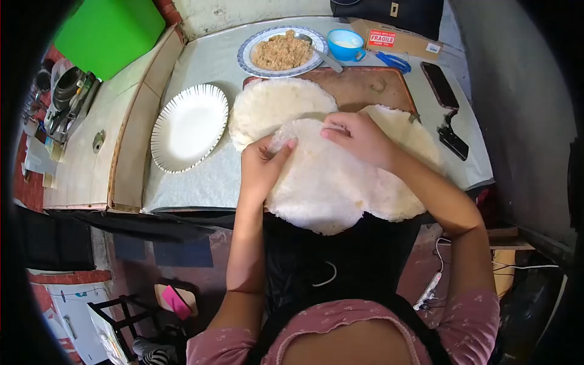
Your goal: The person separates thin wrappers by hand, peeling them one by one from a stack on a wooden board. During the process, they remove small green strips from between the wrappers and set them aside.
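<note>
A thin, pale round spring roll wrapper (316, 176) hangs over the table's front edge. My left hand (260, 167) pinches its upper left edge between thumb and fingers. At its upper right edge, my right hand (365, 140) has its fingers curled closed on the sheet. Behind it, another wrapper (280, 103) lies on a brown board (371, 85). More wrapper (420, 137) shows to the right, partly under my right forearm. Beyond the board stands a patterned plate (244, 61) of crumbly brown filling (283, 51), with a spoon (328, 59) resting in it.
A white fluted oval plate (190, 128) sits at left. At the back are a blue cup (347, 50), blue-handled scissors (394, 61), a cardboard box (413, 45) and a black bag (395, 18). A phone (439, 85) and a small black stand (453, 143) lie at right.
</note>
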`<action>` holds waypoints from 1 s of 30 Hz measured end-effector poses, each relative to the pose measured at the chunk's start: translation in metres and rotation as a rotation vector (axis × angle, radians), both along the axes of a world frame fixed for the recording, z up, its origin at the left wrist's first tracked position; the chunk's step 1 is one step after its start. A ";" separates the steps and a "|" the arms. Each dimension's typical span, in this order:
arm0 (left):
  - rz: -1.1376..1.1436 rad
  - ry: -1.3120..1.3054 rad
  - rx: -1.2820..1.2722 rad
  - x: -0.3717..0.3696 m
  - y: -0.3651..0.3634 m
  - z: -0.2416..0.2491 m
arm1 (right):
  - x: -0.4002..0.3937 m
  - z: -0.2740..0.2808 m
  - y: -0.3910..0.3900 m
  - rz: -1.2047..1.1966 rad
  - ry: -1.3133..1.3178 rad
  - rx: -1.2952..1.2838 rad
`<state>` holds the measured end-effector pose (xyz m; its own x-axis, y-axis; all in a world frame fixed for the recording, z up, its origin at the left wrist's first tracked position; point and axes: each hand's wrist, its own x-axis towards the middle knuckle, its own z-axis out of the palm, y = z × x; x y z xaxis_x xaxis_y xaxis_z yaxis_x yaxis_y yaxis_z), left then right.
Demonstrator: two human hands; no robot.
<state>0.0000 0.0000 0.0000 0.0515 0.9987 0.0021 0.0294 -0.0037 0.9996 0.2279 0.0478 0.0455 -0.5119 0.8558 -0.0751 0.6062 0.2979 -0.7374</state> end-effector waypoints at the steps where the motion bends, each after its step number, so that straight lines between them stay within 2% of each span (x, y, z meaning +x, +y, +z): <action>1: 0.001 0.056 0.033 0.001 0.000 0.003 | 0.000 0.000 0.000 -0.013 0.030 -0.008; 2: 0.001 0.111 0.068 0.001 0.001 0.007 | 0.001 0.001 0.000 -0.028 0.060 -0.013; 5: -0.113 0.446 0.259 -0.002 0.012 0.043 | 0.015 -0.003 -0.006 -0.096 0.309 0.244; 9: -0.076 0.445 0.499 -0.012 0.061 0.058 | 0.046 0.014 -0.034 -0.215 0.228 0.321; 11: -0.092 0.283 0.283 -0.022 0.087 0.063 | 0.065 0.019 -0.048 -0.269 0.147 0.329; 13: 0.054 0.374 0.315 -0.049 0.129 0.026 | 0.084 0.017 -0.062 -0.277 0.152 0.321; 16: 0.166 0.601 0.205 -0.061 0.127 0.021 | 0.109 0.011 -0.081 -0.327 0.150 0.290; 20: 0.160 0.705 0.305 -0.068 0.121 0.008 | 0.120 0.007 -0.101 -0.388 0.165 0.324; 22: 0.153 0.836 0.327 -0.066 0.111 0.017 | 0.113 0.009 -0.113 -0.342 0.165 0.378; 24: 0.126 0.823 0.358 -0.070 0.111 0.020 | 0.104 0.002 -0.123 -0.259 0.068 0.495; 25: 0.113 0.817 0.376 -0.069 0.110 0.023 | 0.096 -0.002 -0.129 -0.225 0.093 0.470; 26: 0.128 0.898 0.342 -0.070 0.107 0.027 | 0.088 -0.002 -0.133 -0.190 0.083 0.484; 30: 0.238 1.260 0.664 -0.062 0.094 0.029 | 0.070 -0.012 -0.137 -0.093 0.081 0.527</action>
